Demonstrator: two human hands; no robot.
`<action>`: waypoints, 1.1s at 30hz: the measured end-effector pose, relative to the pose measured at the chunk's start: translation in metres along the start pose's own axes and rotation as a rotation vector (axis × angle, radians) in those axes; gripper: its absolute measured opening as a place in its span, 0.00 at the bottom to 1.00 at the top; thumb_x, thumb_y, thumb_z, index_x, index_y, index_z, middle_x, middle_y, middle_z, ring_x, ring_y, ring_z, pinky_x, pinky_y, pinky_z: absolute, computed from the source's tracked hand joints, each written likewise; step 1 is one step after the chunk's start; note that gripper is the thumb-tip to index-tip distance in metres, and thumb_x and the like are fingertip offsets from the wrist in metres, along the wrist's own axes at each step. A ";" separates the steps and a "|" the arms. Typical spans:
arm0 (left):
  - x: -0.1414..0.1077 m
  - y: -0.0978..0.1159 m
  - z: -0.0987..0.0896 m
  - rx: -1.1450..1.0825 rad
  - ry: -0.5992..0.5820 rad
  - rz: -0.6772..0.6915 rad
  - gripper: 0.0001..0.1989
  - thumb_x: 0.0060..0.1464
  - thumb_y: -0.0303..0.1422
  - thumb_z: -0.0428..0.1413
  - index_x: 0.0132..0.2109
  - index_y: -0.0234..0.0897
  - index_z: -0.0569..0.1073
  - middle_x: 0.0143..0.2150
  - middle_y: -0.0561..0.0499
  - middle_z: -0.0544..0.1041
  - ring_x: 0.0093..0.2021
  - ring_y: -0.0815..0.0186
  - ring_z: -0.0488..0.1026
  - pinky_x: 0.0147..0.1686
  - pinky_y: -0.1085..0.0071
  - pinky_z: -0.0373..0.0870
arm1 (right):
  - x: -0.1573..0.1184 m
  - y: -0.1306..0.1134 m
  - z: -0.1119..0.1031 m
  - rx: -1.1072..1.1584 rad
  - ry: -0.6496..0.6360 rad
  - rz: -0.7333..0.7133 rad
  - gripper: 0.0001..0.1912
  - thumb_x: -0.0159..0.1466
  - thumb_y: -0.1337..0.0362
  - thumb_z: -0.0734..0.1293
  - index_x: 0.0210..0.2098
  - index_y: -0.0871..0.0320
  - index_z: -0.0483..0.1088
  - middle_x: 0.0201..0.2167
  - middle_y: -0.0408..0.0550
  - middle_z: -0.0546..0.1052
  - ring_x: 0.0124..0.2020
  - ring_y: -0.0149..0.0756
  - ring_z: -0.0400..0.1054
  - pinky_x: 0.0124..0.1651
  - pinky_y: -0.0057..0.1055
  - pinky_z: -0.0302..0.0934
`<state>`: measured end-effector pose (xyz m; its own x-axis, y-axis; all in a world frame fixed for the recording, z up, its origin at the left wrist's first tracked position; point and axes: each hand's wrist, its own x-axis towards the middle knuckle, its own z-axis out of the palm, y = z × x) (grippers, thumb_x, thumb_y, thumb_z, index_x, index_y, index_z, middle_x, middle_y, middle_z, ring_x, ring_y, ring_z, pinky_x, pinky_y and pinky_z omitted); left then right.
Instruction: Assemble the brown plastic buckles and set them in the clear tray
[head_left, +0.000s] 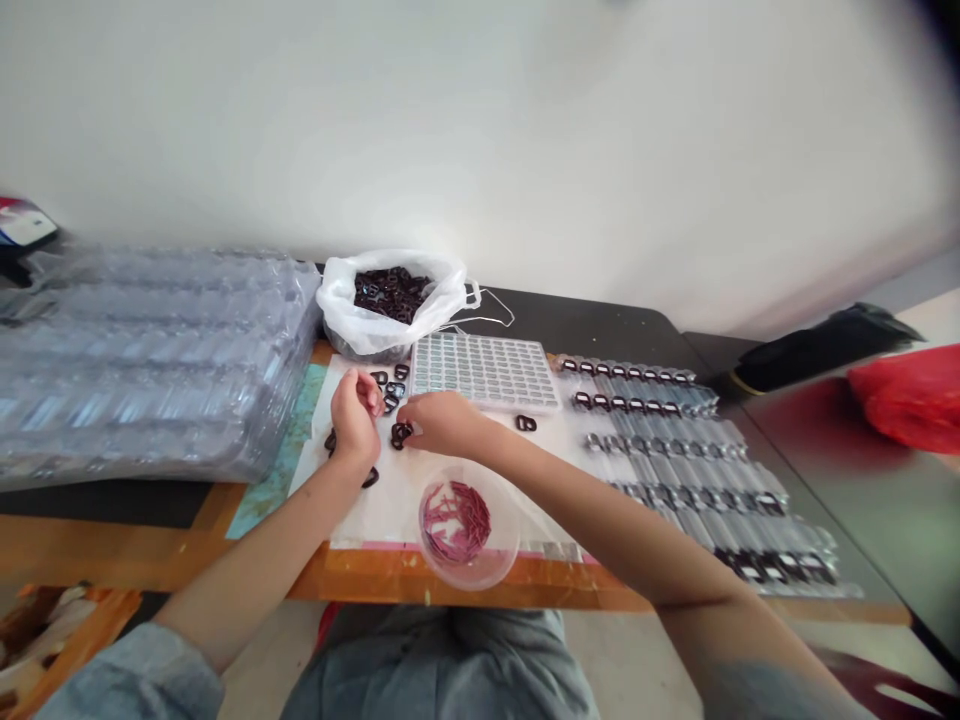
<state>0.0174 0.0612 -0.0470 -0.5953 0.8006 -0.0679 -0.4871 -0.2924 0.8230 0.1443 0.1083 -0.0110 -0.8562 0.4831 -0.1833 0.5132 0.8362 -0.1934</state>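
My right hand (442, 420) pinches small dark buckle-like pieces (400, 435) just above the white sheet (390, 510). Beside it, my left hand (355, 412) rests with curled fingers among more dark pieces (391, 395); whether anything is in it is hidden. Behind my right hand lies a clear grid tray (487, 370) with many small compartments, and one dark piece (526, 423) sits in front of it. A round clear tub (469, 530) near the table edge holds thin reddish strips (457, 520).
A white plastic bag (345, 310) full of dark pieces stands behind. Stacked clear packs (150, 370) fill the left side. Rows of clear trays (667, 440), some with dark pieces, lie right. Farther right are a black item (817, 350) and a red bag (911, 395).
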 end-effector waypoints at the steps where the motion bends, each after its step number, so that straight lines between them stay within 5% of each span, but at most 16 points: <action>1: 0.000 0.000 0.000 0.001 -0.001 0.005 0.16 0.58 0.39 0.55 0.24 0.38 0.65 0.18 0.58 0.56 0.17 0.72 0.54 0.19 0.75 0.51 | -0.001 0.001 -0.001 0.016 0.008 0.013 0.11 0.63 0.62 0.69 0.45 0.54 0.77 0.42 0.48 0.81 0.43 0.40 0.74 0.37 0.28 0.58; 4: 0.000 0.001 -0.001 0.007 -0.020 0.006 0.17 0.58 0.39 0.55 0.24 0.38 0.65 0.19 0.57 0.57 0.18 0.72 0.55 0.20 0.75 0.52 | -0.009 0.006 -0.006 0.134 0.064 0.011 0.10 0.64 0.62 0.68 0.44 0.55 0.78 0.40 0.49 0.81 0.41 0.38 0.74 0.40 0.29 0.60; 7: -0.003 0.000 0.000 0.024 -0.079 0.014 0.15 0.56 0.41 0.58 0.27 0.37 0.70 0.22 0.55 0.64 0.22 0.71 0.61 0.24 0.75 0.59 | -0.020 0.014 -0.008 0.512 0.107 -0.015 0.12 0.64 0.61 0.68 0.46 0.55 0.78 0.37 0.46 0.81 0.36 0.33 0.74 0.41 0.29 0.63; 12: -0.015 -0.001 0.003 0.053 -0.434 -0.164 0.21 0.50 0.49 0.65 0.41 0.34 0.80 0.40 0.43 0.79 0.41 0.59 0.74 0.38 0.68 0.69 | -0.039 0.024 -0.006 1.317 0.067 0.019 0.22 0.61 0.45 0.68 0.41 0.58 0.78 0.32 0.44 0.78 0.29 0.28 0.69 0.37 0.28 0.66; 15: -0.022 -0.004 0.003 0.036 -0.565 -0.318 0.23 0.48 0.50 0.66 0.42 0.34 0.81 0.42 0.40 0.80 0.45 0.53 0.76 0.43 0.62 0.71 | -0.049 0.025 -0.004 1.539 0.052 0.135 0.24 0.57 0.42 0.71 0.35 0.59 0.77 0.26 0.43 0.74 0.27 0.26 0.66 0.36 0.26 0.65; 18: -0.025 -0.006 0.003 0.031 -0.612 -0.339 0.22 0.48 0.48 0.67 0.43 0.36 0.82 0.46 0.39 0.81 0.48 0.51 0.76 0.48 0.60 0.71 | -0.056 0.023 -0.004 1.622 0.036 0.201 0.27 0.53 0.41 0.73 0.36 0.59 0.77 0.32 0.47 0.78 0.28 0.26 0.68 0.33 0.25 0.64; 22: -0.022 -0.009 0.002 -0.020 -0.592 -0.290 0.25 0.44 0.49 0.69 0.44 0.36 0.82 0.47 0.40 0.81 0.50 0.52 0.76 0.52 0.59 0.70 | -0.054 0.033 -0.014 1.328 0.024 0.171 0.28 0.59 0.38 0.67 0.36 0.58 0.79 0.36 0.50 0.81 0.31 0.32 0.73 0.33 0.27 0.63; 25: -0.014 -0.011 0.001 -0.087 -0.438 -0.243 0.25 0.41 0.49 0.70 0.40 0.35 0.82 0.40 0.42 0.81 0.42 0.58 0.77 0.47 0.64 0.73 | -0.040 0.054 -0.026 0.759 0.228 0.251 0.18 0.65 0.49 0.67 0.34 0.57 0.80 0.33 0.47 0.81 0.34 0.34 0.73 0.38 0.30 0.63; 28: -0.008 -0.012 -0.001 -0.114 -0.326 -0.270 0.26 0.38 0.49 0.71 0.40 0.34 0.82 0.34 0.46 0.80 0.30 0.68 0.74 0.33 0.73 0.72 | -0.015 0.079 -0.033 0.265 0.411 0.396 0.10 0.67 0.60 0.66 0.41 0.52 0.80 0.42 0.45 0.82 0.44 0.38 0.72 0.45 0.32 0.62; 33: -0.012 -0.011 0.001 -0.118 -0.343 -0.373 0.32 0.36 0.52 0.71 0.42 0.29 0.82 0.29 0.46 0.77 0.24 0.73 0.67 0.25 0.76 0.64 | 0.030 0.104 -0.028 0.040 0.406 0.461 0.10 0.66 0.62 0.66 0.43 0.52 0.80 0.46 0.46 0.81 0.51 0.42 0.69 0.51 0.33 0.62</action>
<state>0.0311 0.0552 -0.0548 -0.1334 0.9812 -0.1393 -0.7067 0.0044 0.7075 0.1704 0.2166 -0.0099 -0.4954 0.8598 0.1239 0.8314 0.5107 -0.2189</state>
